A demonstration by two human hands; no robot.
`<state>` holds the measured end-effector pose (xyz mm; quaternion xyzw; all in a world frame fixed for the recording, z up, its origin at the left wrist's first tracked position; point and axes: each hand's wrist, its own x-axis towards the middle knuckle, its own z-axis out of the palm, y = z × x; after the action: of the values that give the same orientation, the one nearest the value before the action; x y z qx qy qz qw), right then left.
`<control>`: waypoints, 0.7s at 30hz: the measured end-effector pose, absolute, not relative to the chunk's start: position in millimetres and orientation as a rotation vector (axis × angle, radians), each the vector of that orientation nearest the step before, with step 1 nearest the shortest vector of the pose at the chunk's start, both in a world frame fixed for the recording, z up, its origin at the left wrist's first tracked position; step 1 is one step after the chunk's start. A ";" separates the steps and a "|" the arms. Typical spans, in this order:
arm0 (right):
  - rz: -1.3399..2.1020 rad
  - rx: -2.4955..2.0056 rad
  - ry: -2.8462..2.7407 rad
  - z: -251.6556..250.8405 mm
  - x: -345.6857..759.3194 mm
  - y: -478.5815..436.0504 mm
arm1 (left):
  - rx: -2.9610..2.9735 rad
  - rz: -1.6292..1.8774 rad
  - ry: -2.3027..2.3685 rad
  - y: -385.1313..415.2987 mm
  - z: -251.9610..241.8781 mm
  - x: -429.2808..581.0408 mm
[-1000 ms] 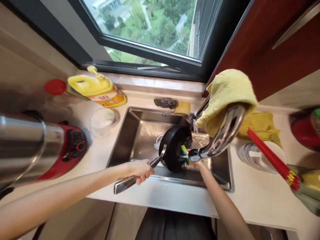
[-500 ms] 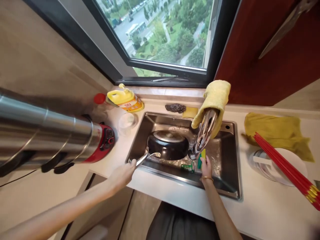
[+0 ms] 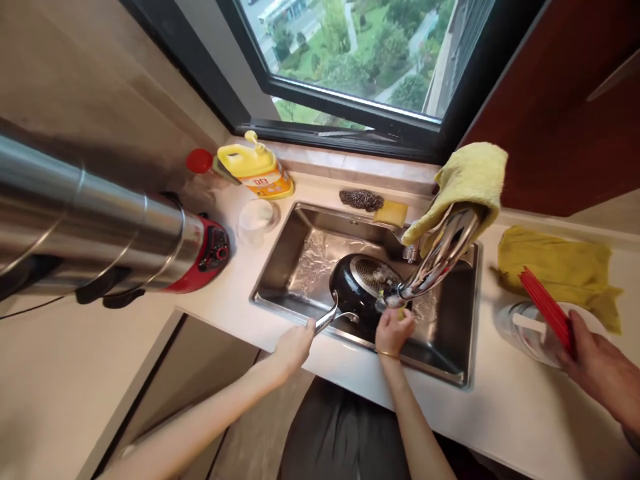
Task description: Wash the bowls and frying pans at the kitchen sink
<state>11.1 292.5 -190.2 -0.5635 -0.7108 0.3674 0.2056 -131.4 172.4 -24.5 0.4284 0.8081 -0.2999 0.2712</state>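
Observation:
My left hand [image 3: 295,343] is closed around the metal handle of a black pan [image 3: 345,283]. The pan is upside down in the steel sink [image 3: 270,277], its round base facing up. Against the pan's near right side, my right hand [image 3: 395,330] is closed on a sponge, of which only a bit of yellow-green shows between the fingers. Just above that hand is the mouth of the chrome faucet [image 3: 443,257], with a yellow cloth [image 3: 473,177] draped over it.
A steel wool pad [image 3: 361,199] and yellow sponge [image 3: 391,213] lie behind the sink. Left stand a detergent bottle [image 3: 257,170] and red-based steel appliance [image 3: 215,253]. At right, another person's hand [image 3: 595,353] holds red chopsticks [image 3: 545,307] near a cloth [image 3: 555,263].
The pan has moved right and turned under the faucet, with my left hand. My right hand has come left to the pan. Another person's hand has appeared on the red chopsticks.

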 end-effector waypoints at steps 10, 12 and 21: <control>0.901 -0.864 -2.573 -133.7 -35.9 316.9 | 1.277 -0.768 2.336 220.2 -3.2 -136.1; 0.883 -0.870 -2.607 -117.0 -60.5 348.6 | 1.282 -0.772 2.347 224.9 -4.0 -139.1; 0.736 -0.655 -2.691 -121.4 -50.6 342.3 | 1.194 -0.758 2.266 225.4 0.3 -135.2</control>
<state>-50.6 342.3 -121.4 -0.2263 -0.9301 0.2546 0.1375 -135.2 225.4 0.3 0.4348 0.8250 -0.2758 0.2329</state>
